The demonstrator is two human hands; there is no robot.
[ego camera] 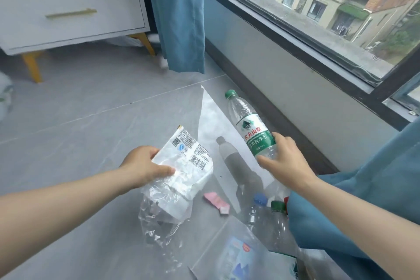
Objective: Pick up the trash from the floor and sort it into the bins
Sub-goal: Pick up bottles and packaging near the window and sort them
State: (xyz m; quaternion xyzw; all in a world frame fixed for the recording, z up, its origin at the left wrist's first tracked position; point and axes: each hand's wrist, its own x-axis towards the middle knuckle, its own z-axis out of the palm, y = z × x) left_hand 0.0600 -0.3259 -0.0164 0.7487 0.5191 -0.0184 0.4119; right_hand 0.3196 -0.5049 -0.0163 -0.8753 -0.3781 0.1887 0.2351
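So the left hand [145, 167] is closed around a white wrapper [184, 161], pinched at its edge between thumb and fingers, and some crumpled clear plastic [159, 223] is bunched up with it and hangs down underneath. The whole bundle is held up off the grey floor [79, 120], around 7 o'clock from the frame's centre

The right hand [284, 159] is wrapped around the lower half of a clear water bottle [250, 125] with a green cap and a green-and-white label. The bottle is tilted, cap pointing toward 11 o'clock, and it's lifted clear of the floor; its shadow is cast on the tiles just to the left of it

More trash is left lying on the floor. A small pink scrap [217, 201] is seen between the two arms, at roughly 6 o'clock. Just right of it, two more clear bottles are lying down close together, a blue-capped bottle [260, 199] and a green-capped bottle [278, 206], both partly tucked under the blue curtain [363, 188] at 4 o'clock. A blurry clear package with blue print [238, 254] is spotted at the bottom edge

A white drawer unit [68, 7] on yellow legs is seen at 10 o'clock, and a window [318, 7] runs along the right side
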